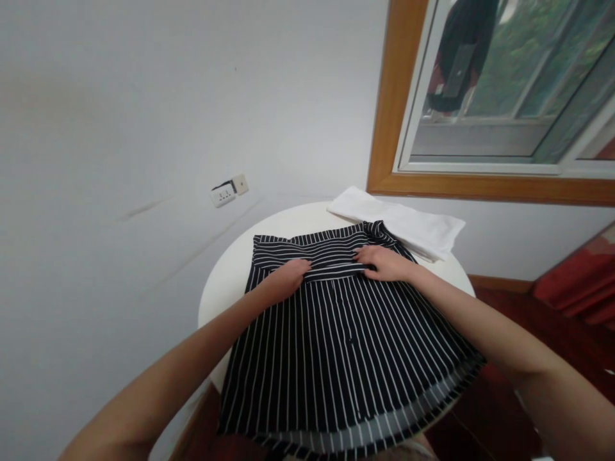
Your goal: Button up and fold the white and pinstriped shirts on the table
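A black skirt with thin white stripes (pixel 327 346) lies spread over a round white table (pixel 221 288), its waistband at the far side and its hem hanging past the near edge. My left hand (pixel 289 276) is closed on the lower edge of the waistband, left of the middle. On the right part of the waistband, my right hand (pixel 384 261) grips the cloth between its fingers and thumb. A raised fold runs between the two hands. Small dark buttons seem to run down the skirt's front. At its top right corner the cloth is bunched.
Folded white cloth (pixel 408 221) lies at the table's back right, partly beneath the skirt's corner. Behind stands a white wall with a socket (pixel 223 194). A wood-framed window (pixel 384 128) is at the upper right, and red fabric (pixel 581 275) hangs at the right.
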Demonstrator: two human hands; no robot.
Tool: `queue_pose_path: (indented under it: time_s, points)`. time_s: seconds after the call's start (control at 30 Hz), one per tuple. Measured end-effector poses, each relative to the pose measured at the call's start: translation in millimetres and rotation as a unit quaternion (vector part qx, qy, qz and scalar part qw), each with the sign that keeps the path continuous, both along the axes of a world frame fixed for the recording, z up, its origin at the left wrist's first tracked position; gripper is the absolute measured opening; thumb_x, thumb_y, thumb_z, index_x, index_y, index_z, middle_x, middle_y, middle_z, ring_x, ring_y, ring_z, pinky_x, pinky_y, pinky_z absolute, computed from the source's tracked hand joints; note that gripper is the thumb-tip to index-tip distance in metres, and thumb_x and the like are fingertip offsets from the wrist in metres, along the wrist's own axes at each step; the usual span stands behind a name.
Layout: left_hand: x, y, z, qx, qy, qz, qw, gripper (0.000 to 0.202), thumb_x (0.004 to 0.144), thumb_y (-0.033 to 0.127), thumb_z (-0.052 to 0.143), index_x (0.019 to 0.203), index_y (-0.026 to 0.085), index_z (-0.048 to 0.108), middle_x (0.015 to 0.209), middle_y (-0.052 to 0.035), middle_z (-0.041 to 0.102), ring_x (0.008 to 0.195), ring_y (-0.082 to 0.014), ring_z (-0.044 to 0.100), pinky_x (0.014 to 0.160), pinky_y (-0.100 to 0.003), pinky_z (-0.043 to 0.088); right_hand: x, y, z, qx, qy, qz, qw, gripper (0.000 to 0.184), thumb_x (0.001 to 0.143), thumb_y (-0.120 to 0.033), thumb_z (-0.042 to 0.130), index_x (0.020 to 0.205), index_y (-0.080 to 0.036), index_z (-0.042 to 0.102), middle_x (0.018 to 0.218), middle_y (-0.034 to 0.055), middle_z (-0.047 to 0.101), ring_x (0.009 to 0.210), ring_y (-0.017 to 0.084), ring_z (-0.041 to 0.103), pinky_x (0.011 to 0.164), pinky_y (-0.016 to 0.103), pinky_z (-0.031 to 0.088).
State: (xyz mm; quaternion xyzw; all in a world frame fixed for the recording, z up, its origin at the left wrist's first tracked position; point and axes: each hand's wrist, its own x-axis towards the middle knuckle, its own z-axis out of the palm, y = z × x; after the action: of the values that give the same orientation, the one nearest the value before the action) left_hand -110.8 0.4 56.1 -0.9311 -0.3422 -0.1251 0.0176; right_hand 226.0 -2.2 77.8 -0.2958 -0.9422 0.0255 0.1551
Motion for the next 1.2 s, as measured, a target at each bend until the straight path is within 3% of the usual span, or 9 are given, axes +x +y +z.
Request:
queue_pose_path:
  time_s: [0.13,0.27,0.4,0.47,0.6,0.7,0.93,1.07,1.2]
  points:
    - [1,-20,-8.8,-0.018,0.038,-0.012,0.999,0.047,0.080,0.007,0.041,0.123,0.012,0.057,0.136,-0.0114,0.055,0.127,-0.0203,0.048,0.109,-0.040,0.039,0,-12,-10.7,-0.064,-0.036,-0.010,0.997,0.045,0.089,-0.050,0.052,0.113,-0.016,0.068,0.120,0.0109,0.066,0.114,0.025,0.058,0.099,0.039,0.045]
    - [0,-9,7.0,0.004,0.017,0.001,1.000,0.040,0.082,0.013,0.042,0.116,0.017,0.063,0.127,-0.0060,0.062,0.120,-0.0189,0.054,0.108,-0.039,0.040,5,2,-2.3,-0.032,-0.003,-0.105,0.994,0.038,0.096,-0.042,0.041,0.113,-0.021,0.068,0.113,0.0058,0.068,0.104,0.021,0.061,0.095,0.035,0.044]
    - [-15,29,24.8,0.077,-0.028,0.127,0.989,0.036,0.089,0.021,0.037,0.109,0.015,0.066,0.115,-0.0089,0.067,0.111,-0.0217,0.058,0.102,-0.040,0.042,21,34,12.5,0.089,-0.020,-0.312,0.946,0.039,0.089,-0.017,0.045,0.124,-0.019,0.062,0.118,0.0111,0.065,0.107,0.026,0.054,0.092,0.038,0.041]
    - [-31,52,25.8,0.114,-0.035,0.212,0.970,0.037,0.089,0.021,0.037,0.112,0.014,0.065,0.118,-0.0105,0.065,0.113,-0.0247,0.055,0.102,-0.041,0.041,29,50,16.8,0.119,-0.050,-0.372,0.919,0.046,0.085,-0.010,0.044,0.127,-0.021,0.060,0.123,0.0122,0.061,0.110,0.029,0.050,0.089,0.040,0.040]
    - [-62,90,14.1,0.123,-0.048,0.369,0.920,0.042,0.091,0.027,0.036,0.122,0.012,0.060,0.123,-0.0139,0.062,0.116,-0.0288,0.052,0.102,-0.042,0.038,34,74,21.0,0.102,-0.103,-0.364,0.920,0.044,0.082,-0.012,0.047,0.120,-0.027,0.065,0.121,0.0094,0.062,0.110,0.028,0.048,0.086,0.039,0.035]
    - [-76,107,2.7,0.070,-0.014,0.428,0.901,0.045,0.092,0.033,0.035,0.125,0.012,0.057,0.118,-0.0165,0.063,0.112,-0.0312,0.054,0.096,-0.043,0.042,32,85,25.2,0.095,-0.121,-0.362,0.919,0.036,0.083,-0.016,0.047,0.109,-0.025,0.070,0.109,0.0093,0.068,0.106,0.027,0.049,0.087,0.039,0.032]
    - [-91,119,-13.4,0.071,0.027,0.439,0.895,0.038,0.086,0.036,0.043,0.104,0.011,0.065,0.108,-0.0203,0.059,0.109,-0.0347,0.050,0.089,-0.045,0.045,64,110,29.8,0.082,-0.033,-0.467,0.880,0.034,0.080,-0.018,0.048,0.106,-0.023,0.069,0.103,0.0076,0.071,0.100,0.026,0.053,0.086,0.039,0.034]
    - [-90,115,-18.2,0.090,-0.002,0.444,0.891,0.033,0.088,0.033,0.041,0.102,0.011,0.061,0.109,-0.0205,0.056,0.107,-0.0342,0.049,0.086,-0.045,0.045,84,125,17.0,0.010,0.039,-0.515,0.856,0.034,0.079,-0.021,0.049,0.105,-0.026,0.071,0.101,0.0031,0.071,0.097,0.023,0.056,0.083,0.035,0.039]
    - [-87,104,-19.4,0.117,-0.002,0.433,0.894,0.034,0.092,0.027,0.031,0.107,0.009,0.055,0.106,-0.0193,0.057,0.101,-0.0318,0.052,0.084,-0.043,0.043,87,132,3.1,0.005,0.077,-0.554,0.829,0.035,0.080,-0.025,0.049,0.104,-0.027,0.074,0.104,0.0051,0.071,0.098,0.025,0.057,0.083,0.035,0.041]
